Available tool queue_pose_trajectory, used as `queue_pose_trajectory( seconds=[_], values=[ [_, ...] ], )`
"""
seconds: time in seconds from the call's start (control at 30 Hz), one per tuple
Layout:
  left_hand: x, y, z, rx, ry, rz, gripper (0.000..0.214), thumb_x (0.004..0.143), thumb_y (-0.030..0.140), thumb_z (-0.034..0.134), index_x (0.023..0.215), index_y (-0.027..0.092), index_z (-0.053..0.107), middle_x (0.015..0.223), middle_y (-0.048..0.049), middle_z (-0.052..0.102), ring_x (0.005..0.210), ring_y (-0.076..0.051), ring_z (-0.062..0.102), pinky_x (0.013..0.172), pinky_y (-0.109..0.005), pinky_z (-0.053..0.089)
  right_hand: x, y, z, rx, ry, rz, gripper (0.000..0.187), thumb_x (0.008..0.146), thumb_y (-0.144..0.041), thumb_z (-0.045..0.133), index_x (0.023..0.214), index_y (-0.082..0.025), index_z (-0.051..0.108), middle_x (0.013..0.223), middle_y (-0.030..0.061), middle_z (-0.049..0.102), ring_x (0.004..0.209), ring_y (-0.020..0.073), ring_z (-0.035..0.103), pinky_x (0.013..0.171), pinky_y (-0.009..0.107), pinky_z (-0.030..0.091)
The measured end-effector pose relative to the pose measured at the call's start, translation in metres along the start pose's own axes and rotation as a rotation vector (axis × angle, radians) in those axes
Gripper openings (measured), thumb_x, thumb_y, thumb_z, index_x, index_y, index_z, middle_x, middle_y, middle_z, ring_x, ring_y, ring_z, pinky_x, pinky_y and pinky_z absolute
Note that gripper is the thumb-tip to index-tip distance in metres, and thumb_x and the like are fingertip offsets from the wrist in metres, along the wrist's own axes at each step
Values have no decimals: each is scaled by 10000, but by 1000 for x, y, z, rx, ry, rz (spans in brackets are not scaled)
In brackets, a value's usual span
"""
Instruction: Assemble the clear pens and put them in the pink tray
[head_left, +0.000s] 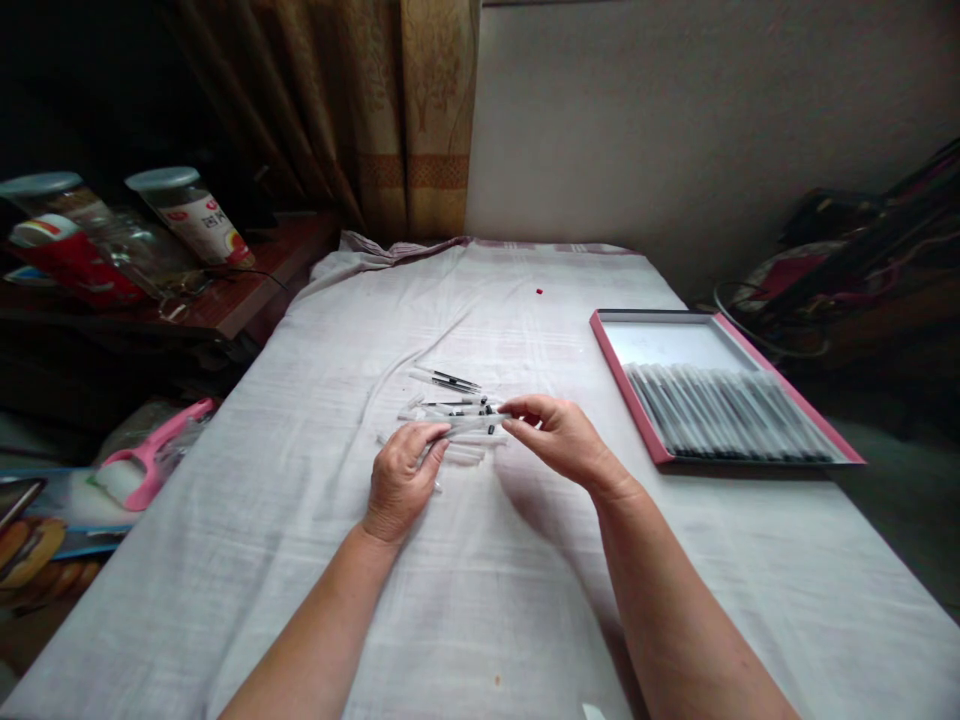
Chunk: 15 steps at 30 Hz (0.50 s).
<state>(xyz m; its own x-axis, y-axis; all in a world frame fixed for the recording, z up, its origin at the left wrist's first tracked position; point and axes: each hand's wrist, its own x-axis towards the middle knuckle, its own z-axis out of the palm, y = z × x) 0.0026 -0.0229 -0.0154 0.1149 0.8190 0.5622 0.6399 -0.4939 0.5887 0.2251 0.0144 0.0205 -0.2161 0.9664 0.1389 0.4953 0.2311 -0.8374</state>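
My left hand [405, 472] pinches one end of a clear pen barrel [476, 424] between thumb and fingers. At the barrel's other end, my right hand [559, 437] has its thumb and fingertips closed; whether they hold the barrel itself or a small part at its tip I cannot make out. Beneath and behind the hands lies a loose pile of pen parts: dark ink refills [454, 381], clear barrels [463, 455] and small black pieces. To the right, a pink-edged box [628, 392] holds a row of several clear pens [731, 412] with black ends.
A white cloth [315, 570] covers the table. A tiny red piece [539, 291] lies toward its far side. On the left, a brown side table [247, 300] bears lidded jars [199, 220]; a pink-handled object [154, 455] sits below. A curtain [420, 110] and wall [637, 130] stand behind.
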Motion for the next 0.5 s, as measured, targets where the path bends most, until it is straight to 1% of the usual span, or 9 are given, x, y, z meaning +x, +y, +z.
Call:
queue_pose_trajectory(
  seconds=[0.17, 0.33, 0.4, 0.5],
  values=[
    [0, 1, -1, 7, -4, 1, 153, 889, 188, 582, 1023, 202, 655, 967, -45, 703, 921, -176, 653, 843, -323, 528, -1, -4, -1, 3, -2, -32, 168, 768, -268, 643, 886, -197, 739, 781, 31, 721, 652, 141, 604, 618, 265, 471],
    [0, 1, 0, 22, -3, 11, 152, 887, 182, 585, 1022, 200, 653, 963, -46, 705, 916, -175, 655, 838, -319, 527, 0, -6, 1, 2, -9, -57, 182, 776, -273, 629, 905, -197, 732, 808, 37, 718, 665, 143, 604, 612, 263, 468],
    [0, 0, 0, 26, 0, 20, 151, 890, 188, 581, 1023, 202, 652, 960, -46, 706, 914, -174, 656, 835, -317, 528, 0, -4, -2, -40, -16, -39, 190, 786, -274, 617, 917, -199, 731, 828, 38, 724, 685, 148, 614, 624, 264, 468],
    [0, -3, -1, 46, 25, 6, 157, 901, 204, 563, 1036, 204, 645, 949, -46, 705, 900, -171, 661, 826, -313, 527, 0, 3, -11, -191, -34, 33, 188, 794, -254, 600, 916, -211, 736, 851, 35, 734, 706, 158, 628, 657, 273, 471]
  ],
)
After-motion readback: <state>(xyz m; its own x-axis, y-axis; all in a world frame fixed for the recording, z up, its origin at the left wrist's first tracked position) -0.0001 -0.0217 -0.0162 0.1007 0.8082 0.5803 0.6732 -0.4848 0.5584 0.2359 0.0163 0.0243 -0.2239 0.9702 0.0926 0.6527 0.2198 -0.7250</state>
